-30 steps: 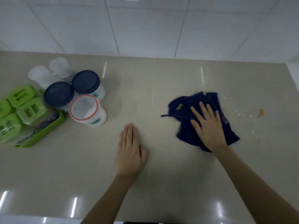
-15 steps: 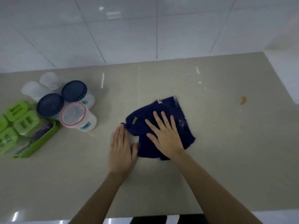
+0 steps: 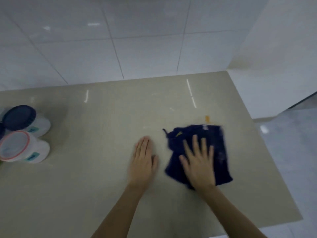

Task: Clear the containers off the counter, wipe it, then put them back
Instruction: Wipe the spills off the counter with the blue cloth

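My right hand (image 3: 199, 162) lies flat with spread fingers on a dark blue cloth (image 3: 217, 145) on the beige counter (image 3: 103, 126). The cloth's far edge sits just short of an orange stain (image 3: 207, 118). My left hand (image 3: 143, 158) rests flat on the bare counter, a little to the left of the cloth, holding nothing. At the far left stand a white container with a dark blue lid (image 3: 20, 117) and a white container with a red-rimmed clear lid (image 3: 17, 146), both tilted toward me in this wide view.
A white tiled wall (image 3: 120, 48) runs along the back of the counter. The counter ends at its right edge (image 3: 267, 152), with pale floor (image 3: 291, 160) beyond. A white wall panel (image 3: 283, 57) rises at the back right.
My right hand has slid the cloth to the right, away from my left hand and up to the orange stain. The view has swung right, so the green boxes are out of frame.
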